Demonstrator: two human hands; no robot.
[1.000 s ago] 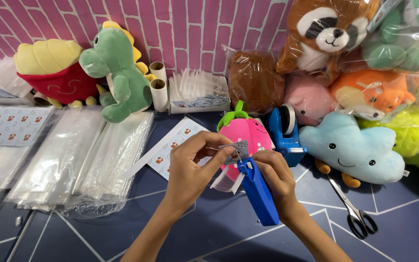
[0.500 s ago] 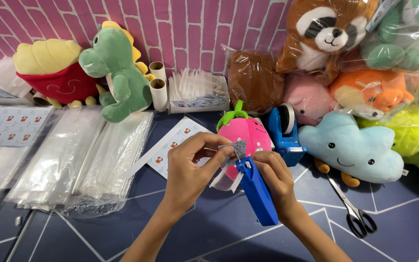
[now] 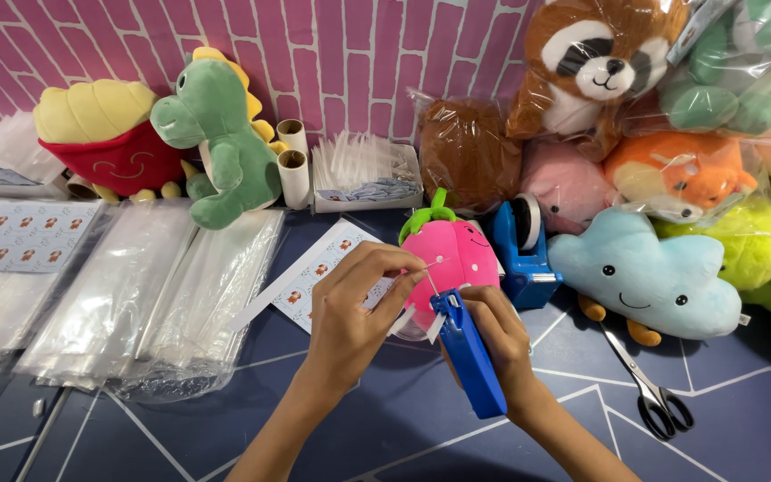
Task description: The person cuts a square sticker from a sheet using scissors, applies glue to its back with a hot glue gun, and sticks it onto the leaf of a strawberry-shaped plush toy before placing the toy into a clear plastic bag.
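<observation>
Right hand (image 3: 493,344) grips blue tagging gun (image 3: 468,357), axis slanting up-left to strawberry plush (image 3: 457,254); left fingers (image 3: 403,281) pinch tag at tip.

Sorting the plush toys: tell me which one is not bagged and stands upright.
The green dinosaur plush, standing unwrapped against the pink brick wall.

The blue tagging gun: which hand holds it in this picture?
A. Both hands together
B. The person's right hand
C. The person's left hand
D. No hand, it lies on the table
B: the right hand grips the blue tagging gun, while the left hand pinches at its tip against the pink strawberry plush.
</observation>
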